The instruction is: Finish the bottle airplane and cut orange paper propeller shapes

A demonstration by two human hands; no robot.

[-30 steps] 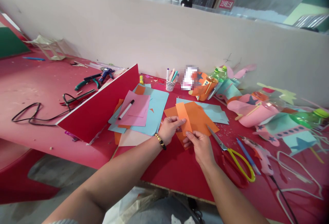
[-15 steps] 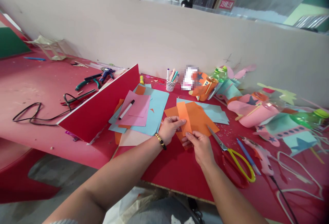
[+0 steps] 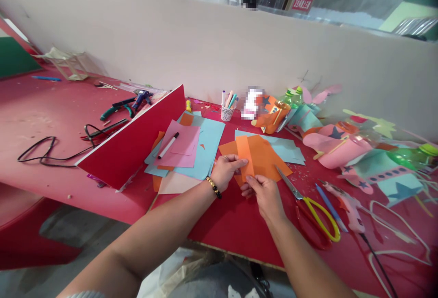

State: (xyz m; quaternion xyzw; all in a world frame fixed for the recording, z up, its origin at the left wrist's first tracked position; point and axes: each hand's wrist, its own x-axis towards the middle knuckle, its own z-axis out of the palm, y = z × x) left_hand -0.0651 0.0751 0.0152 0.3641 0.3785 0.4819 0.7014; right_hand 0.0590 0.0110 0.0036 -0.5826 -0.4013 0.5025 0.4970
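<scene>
Both hands hold a narrow strip of orange paper point(image 3: 244, 149) above the red table. My left hand point(image 3: 226, 170), with a beaded bracelet at the wrist, pinches its left edge, thumb on top. Lower down, my right hand point(image 3: 265, 193) grips the strip's bottom part between thumb and fingers; that end is mostly hidden. Behind the strip lies a larger sheet of orange paper point(image 3: 268, 156), partly over light blue paper point(image 3: 284, 149). Scissors point(image 3: 304, 200) with a yellow and a red handle lie right of my right hand, blades touching the orange sheet's edge.
A black-and-white marker point(image 3: 168, 146) lies on pink paper point(image 3: 188, 152) at left, beside an upright red board point(image 3: 137, 133). A pen cup point(image 3: 226, 113) stands behind. At right are a blue pen point(image 3: 330, 206), a pink glue gun point(image 3: 347, 206) with cords, and paper-covered bottle crafts point(image 3: 345, 152).
The strip's lower end, which showed below my right hand's fingers, is now out of sight there. My right-hand fingers have curled slightly; my left hand has barely moved.
</scene>
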